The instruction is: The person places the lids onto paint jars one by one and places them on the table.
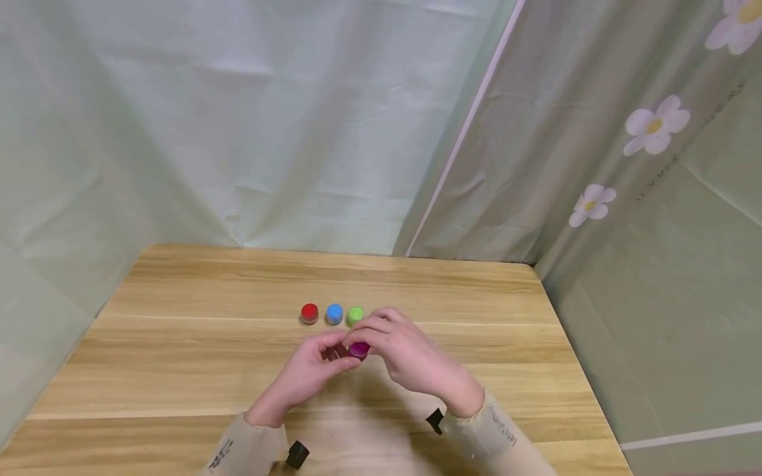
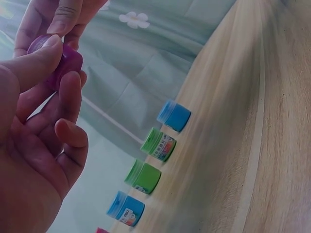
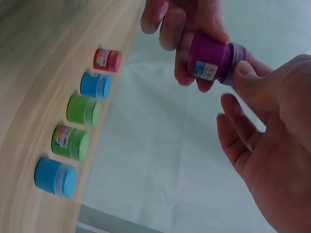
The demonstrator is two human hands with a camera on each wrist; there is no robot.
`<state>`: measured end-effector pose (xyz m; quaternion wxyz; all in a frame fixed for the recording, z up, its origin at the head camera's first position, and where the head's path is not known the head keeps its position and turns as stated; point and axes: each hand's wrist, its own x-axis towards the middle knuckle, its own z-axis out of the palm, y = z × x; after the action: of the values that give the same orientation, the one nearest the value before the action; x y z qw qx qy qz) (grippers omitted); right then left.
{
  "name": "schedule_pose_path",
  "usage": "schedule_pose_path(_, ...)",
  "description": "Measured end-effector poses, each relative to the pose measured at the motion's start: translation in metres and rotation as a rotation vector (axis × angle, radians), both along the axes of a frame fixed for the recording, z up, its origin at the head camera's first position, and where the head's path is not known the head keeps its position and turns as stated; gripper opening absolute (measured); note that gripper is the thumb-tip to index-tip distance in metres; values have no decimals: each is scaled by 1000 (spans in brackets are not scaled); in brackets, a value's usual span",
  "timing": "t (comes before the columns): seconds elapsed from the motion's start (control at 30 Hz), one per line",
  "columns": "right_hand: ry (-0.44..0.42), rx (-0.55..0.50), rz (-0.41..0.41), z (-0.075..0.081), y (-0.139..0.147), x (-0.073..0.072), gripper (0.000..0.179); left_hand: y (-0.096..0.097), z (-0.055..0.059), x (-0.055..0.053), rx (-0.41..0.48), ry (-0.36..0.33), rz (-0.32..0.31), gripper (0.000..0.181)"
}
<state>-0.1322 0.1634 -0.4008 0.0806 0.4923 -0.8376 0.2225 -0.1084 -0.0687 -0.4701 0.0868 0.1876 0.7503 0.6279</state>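
Note:
A small purple paint jar (image 3: 206, 57) with a ribbed lid (image 3: 233, 63) and a printed label is held between both hands above the table. My left hand (image 1: 306, 370) grips the jar's body with thumb and fingers. From the other side, my right hand (image 1: 411, 354) pinches the lid. In the right wrist view the jar lies tilted on its side. The left wrist view shows my left thumb across the jar, with the right fingers (image 2: 63, 19) meeting it at the top.
Beyond the hands, a row of paint jars stands on the wooden table (image 1: 178, 370): red (image 3: 107, 60), blue (image 3: 95, 85), green (image 3: 83, 110), another green (image 3: 70, 142) and another blue (image 3: 54, 176). My right hand hides part of this row in the head view. Curtains (image 1: 297, 132) hang behind the table.

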Motion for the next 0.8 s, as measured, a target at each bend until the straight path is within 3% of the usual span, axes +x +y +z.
schedule_pose_path(0.17,13,70,46,2,3,-1,55,1,-2,1,19,-5,-73,31)
schedule_pose_path(0.37,64,112,47,6,6,-3,39,0,1,3,-3,-48,-43,35)
schedule_pose_path(0.57,59,93,53,7,7,-5,37,-1,1,2,14,-28,-52,32)
schedule_pose_path(0.67,12,72,5,7,6,-4,38,-1,0,2,17,-21,-30,34)
schedule_pose_path(0.8,-46,29,-131,6,3,0,40,-1,3,1,9,-45,42,36)
